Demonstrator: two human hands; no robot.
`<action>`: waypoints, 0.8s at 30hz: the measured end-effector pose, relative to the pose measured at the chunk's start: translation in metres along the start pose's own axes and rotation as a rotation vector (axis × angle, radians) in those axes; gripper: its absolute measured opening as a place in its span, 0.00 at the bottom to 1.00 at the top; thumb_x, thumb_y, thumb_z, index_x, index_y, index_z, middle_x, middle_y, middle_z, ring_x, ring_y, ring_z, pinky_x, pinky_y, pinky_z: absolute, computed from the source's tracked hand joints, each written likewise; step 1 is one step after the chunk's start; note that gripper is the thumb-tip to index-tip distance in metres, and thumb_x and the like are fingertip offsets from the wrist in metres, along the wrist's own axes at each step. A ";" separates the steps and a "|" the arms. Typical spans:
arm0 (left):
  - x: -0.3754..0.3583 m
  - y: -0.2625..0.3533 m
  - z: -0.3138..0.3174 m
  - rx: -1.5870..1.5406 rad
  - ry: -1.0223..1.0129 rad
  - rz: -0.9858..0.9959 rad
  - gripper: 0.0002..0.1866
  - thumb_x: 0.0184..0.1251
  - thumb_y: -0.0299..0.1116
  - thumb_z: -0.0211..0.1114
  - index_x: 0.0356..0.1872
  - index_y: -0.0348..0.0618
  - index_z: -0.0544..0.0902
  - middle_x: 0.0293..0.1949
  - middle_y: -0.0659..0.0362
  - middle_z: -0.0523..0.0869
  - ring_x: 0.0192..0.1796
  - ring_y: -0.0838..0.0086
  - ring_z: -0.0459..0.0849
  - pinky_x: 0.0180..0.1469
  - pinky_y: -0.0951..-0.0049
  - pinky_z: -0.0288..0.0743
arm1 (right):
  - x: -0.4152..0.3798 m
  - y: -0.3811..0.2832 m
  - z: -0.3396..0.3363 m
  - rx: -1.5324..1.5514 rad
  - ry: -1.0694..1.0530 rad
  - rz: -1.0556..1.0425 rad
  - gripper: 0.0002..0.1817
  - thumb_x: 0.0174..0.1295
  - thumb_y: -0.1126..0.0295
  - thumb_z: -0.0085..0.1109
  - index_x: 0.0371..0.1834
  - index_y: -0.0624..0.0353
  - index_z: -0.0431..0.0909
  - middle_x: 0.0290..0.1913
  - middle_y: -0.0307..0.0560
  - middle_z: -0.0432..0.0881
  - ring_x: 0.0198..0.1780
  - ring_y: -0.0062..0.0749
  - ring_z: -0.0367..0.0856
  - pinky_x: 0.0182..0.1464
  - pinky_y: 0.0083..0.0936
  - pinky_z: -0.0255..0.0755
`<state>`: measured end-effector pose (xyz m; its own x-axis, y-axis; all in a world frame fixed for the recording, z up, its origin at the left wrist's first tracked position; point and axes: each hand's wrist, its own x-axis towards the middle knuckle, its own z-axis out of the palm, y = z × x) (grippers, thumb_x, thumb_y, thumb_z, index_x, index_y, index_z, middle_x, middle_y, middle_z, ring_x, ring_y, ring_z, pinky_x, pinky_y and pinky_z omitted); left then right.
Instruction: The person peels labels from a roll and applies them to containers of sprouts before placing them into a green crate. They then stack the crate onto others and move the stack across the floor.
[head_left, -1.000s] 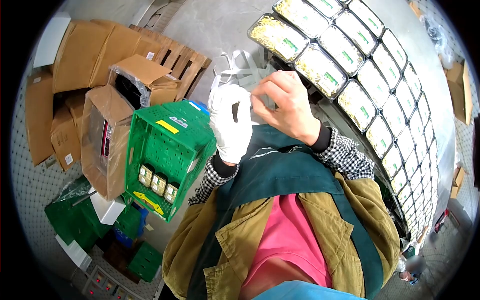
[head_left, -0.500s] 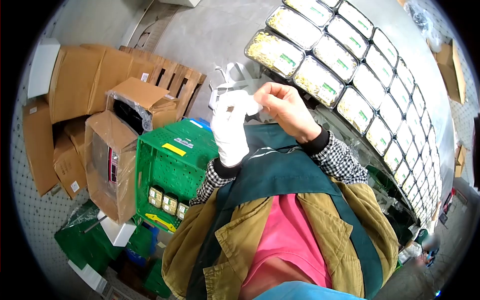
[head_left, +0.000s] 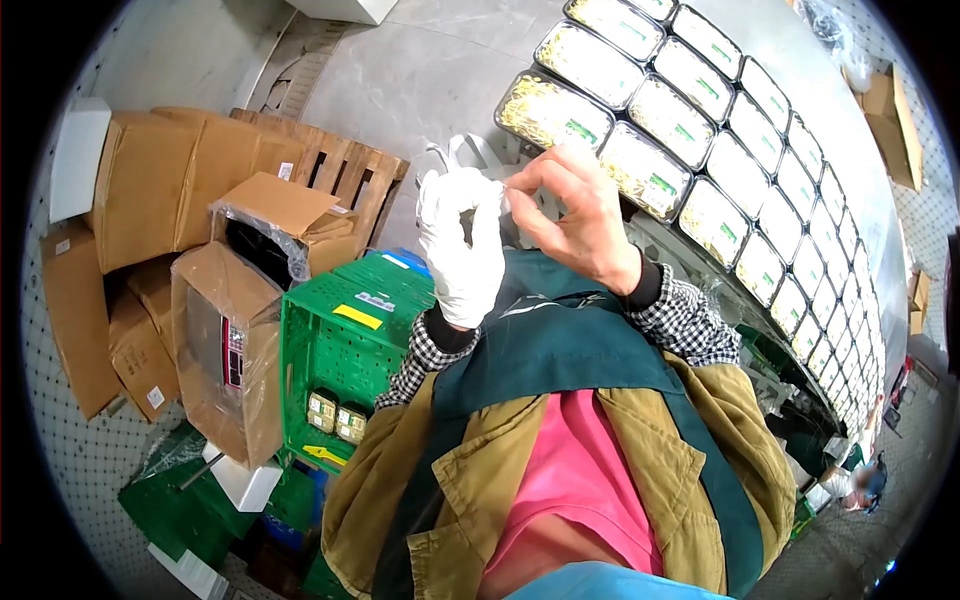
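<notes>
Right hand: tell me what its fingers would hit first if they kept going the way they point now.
The bare right hand points its fingers left at the gloved left hand, so they would meet the white glove's fingertips first; they look already touching, though depth is unclear.

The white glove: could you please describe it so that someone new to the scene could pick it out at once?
Start at the long line of sprout trays running up the right, then drop to the two raised hands beside its near end. The white glove covers the left hand; the right hand, pinching its fingertip, is bare.
</notes>
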<state>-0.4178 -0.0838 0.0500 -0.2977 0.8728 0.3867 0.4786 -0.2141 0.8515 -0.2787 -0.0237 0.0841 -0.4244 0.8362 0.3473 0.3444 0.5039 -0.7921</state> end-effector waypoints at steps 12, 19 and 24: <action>0.004 0.000 -0.001 -0.100 0.043 -0.089 0.08 0.66 0.24 0.56 0.45 0.38 0.75 0.43 0.56 0.79 0.44 0.73 0.78 0.45 0.74 0.73 | -0.011 0.004 0.010 1.343 -0.108 0.830 0.05 0.61 0.71 0.58 0.29 0.59 0.77 0.32 0.35 0.79 0.34 0.15 0.73 0.39 0.15 0.67; 0.022 -0.006 -0.006 -0.295 -0.235 -0.279 0.18 0.71 0.34 0.48 0.57 0.36 0.72 0.49 0.53 0.78 0.49 0.70 0.77 0.48 0.75 0.73 | -0.003 0.008 -0.005 1.021 -0.045 0.676 0.06 0.62 0.71 0.56 0.34 0.61 0.78 0.31 0.36 0.79 0.33 0.17 0.73 0.40 0.16 0.67; 0.035 -0.038 -0.018 -0.757 0.028 -0.652 0.29 0.73 0.48 0.37 0.65 0.36 0.63 0.58 0.47 0.72 0.63 0.57 0.67 0.68 0.48 0.51 | -0.010 0.038 -0.003 1.149 0.155 0.764 0.06 0.61 0.68 0.56 0.31 0.58 0.78 0.25 0.29 0.71 0.28 0.13 0.66 0.36 0.14 0.61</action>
<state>-0.4615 -0.0533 0.0375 -0.3388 0.9107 -0.2364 -0.4349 0.0712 0.8977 -0.2590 -0.0118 0.0521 -0.3226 0.8742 -0.3628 -0.4605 -0.4798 -0.7468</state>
